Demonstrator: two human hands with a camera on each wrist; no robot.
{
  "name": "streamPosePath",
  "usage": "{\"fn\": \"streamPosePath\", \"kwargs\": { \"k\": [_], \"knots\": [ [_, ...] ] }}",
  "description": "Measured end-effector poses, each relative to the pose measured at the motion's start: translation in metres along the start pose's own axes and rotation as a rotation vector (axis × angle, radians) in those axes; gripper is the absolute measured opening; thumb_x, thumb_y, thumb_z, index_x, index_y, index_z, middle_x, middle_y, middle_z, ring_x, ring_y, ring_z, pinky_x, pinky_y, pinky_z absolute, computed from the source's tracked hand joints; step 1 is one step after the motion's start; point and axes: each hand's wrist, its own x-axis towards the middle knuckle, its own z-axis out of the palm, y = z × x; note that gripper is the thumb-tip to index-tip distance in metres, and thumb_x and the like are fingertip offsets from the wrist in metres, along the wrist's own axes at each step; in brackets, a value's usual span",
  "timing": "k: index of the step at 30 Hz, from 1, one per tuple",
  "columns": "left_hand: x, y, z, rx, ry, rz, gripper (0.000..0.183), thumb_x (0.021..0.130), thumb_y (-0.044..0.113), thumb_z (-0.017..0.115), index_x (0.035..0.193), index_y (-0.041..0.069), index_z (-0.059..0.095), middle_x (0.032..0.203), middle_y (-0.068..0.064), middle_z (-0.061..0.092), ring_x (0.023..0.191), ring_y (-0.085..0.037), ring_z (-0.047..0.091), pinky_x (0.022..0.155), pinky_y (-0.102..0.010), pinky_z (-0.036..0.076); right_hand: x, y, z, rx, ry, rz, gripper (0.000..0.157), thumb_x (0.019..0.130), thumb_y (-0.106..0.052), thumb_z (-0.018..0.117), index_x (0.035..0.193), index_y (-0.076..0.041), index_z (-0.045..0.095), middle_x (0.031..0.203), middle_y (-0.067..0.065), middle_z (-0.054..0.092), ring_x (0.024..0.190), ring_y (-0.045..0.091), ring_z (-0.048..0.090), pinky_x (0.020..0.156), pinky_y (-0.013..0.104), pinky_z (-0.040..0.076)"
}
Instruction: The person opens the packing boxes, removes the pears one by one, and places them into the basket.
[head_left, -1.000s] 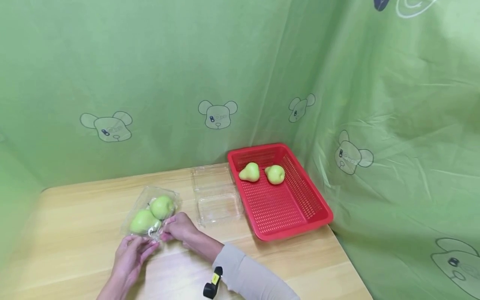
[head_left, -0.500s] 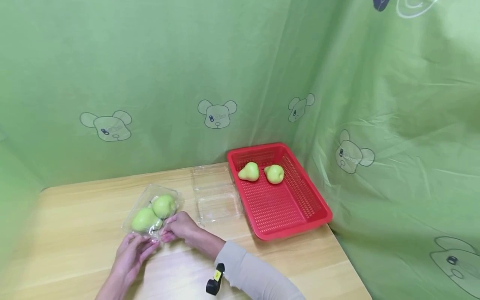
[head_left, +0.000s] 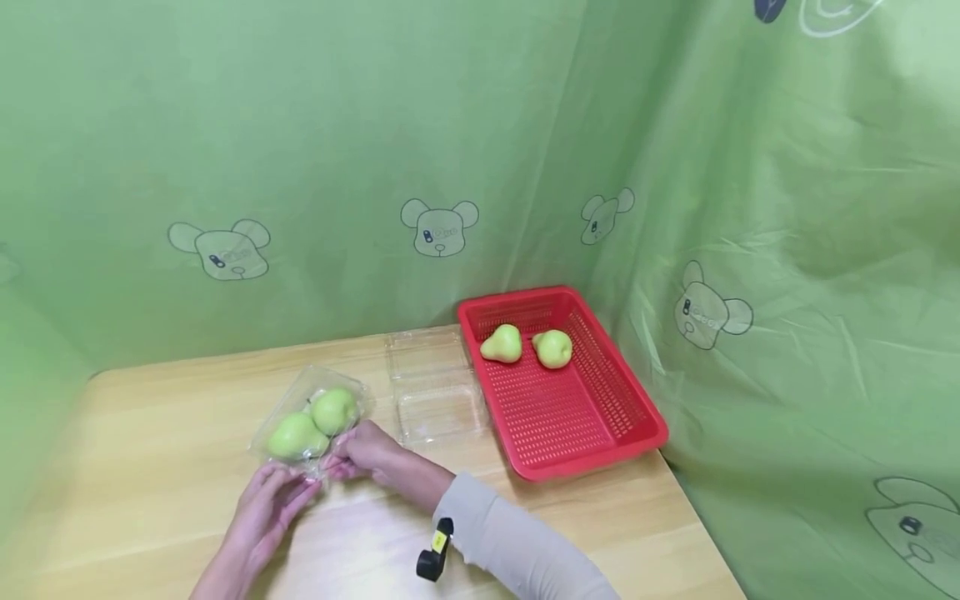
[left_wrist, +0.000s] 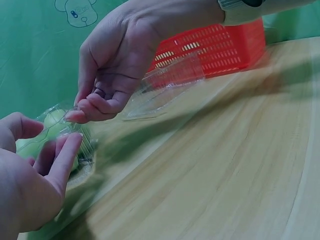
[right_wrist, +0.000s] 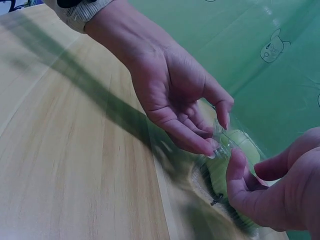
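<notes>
Two green pears (head_left: 296,436) lie inside a clear plastic clamshell box (head_left: 285,406) on the left of the table. My left hand (head_left: 258,515) pinches the near edge of the box between thumb and fingers. From the right, my right hand (head_left: 367,450) pinches the same edge close beside it, its fingers curled. In the left wrist view, the right hand (left_wrist: 117,65) reaches in from above and the left hand (left_wrist: 32,185) from the left, meeting at the clear rim. The right wrist view has pear skin (right_wrist: 220,175) showing through the plastic behind the fingertips.
An open clear clamshell box (head_left: 438,412) lies on the wooden table (head_left: 150,508), right of the hands. Beside it stands a red plastic basket (head_left: 540,467) with two more pears (head_left: 501,343) at its far end. A green curtain (head_left: 322,150) hangs behind and at the right.
Both hands stay at the near edge of the filled box with only slight finger shifts. The whole scene shifts slightly in the head view; the pears in the basket stay put.
</notes>
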Motion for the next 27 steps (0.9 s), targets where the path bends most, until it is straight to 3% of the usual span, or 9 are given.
{"fn": "streamPosePath", "kwargs": {
  "k": [7,14,22,27],
  "knots": [
    [0.0019,-0.0034,-0.0005,0.002,-0.063,0.028,0.011,0.106,0.012,0.052,0.100,0.019,0.057,0.108,0.005,0.067,0.106,-0.010,0.071,0.105,-0.028,0.057,0.0010,0.0002,-0.0008,0.003,0.014,-0.009,0.017,0.097,0.006,0.054,0.100,0.007,0.071,0.084,0.017,0.075,0.058,0.011,0.062,0.053,0.016,0.056],
    [0.0007,-0.0071,-0.0038,-0.035,-0.131,0.045,0.016,0.108,0.015,0.050,0.098,0.019,0.062,0.106,0.004,0.070,0.107,-0.010,0.072,0.104,-0.028,0.057,0.0013,0.0009,-0.0013,0.028,0.012,0.002,0.017,0.098,0.004,0.054,0.099,0.005,0.071,0.084,0.016,0.076,0.058,0.010,0.060,0.052,0.015,0.054],
    [-0.0005,-0.0083,-0.0048,-0.021,-0.158,0.068,0.017,0.109,0.015,0.049,0.100,0.018,0.063,0.107,0.003,0.071,0.108,-0.012,0.072,0.104,-0.030,0.058,0.0023,0.0021,-0.0038,-0.005,0.024,-0.013,0.015,0.098,0.000,0.058,0.094,0.002,0.072,0.081,0.015,0.076,0.057,0.010,0.060,0.050,0.016,0.053],
    [-0.0005,-0.0084,-0.0046,-0.014,-0.138,0.061,0.017,0.108,0.013,0.049,0.098,0.018,0.061,0.107,0.004,0.071,0.107,-0.011,0.073,0.103,-0.030,0.058,0.0023,0.0027,-0.0069,-0.060,0.062,-0.038,0.011,0.093,0.000,0.064,0.089,0.002,0.074,0.072,0.010,0.072,0.053,0.009,0.056,0.048,0.015,0.048]
  ]
}}
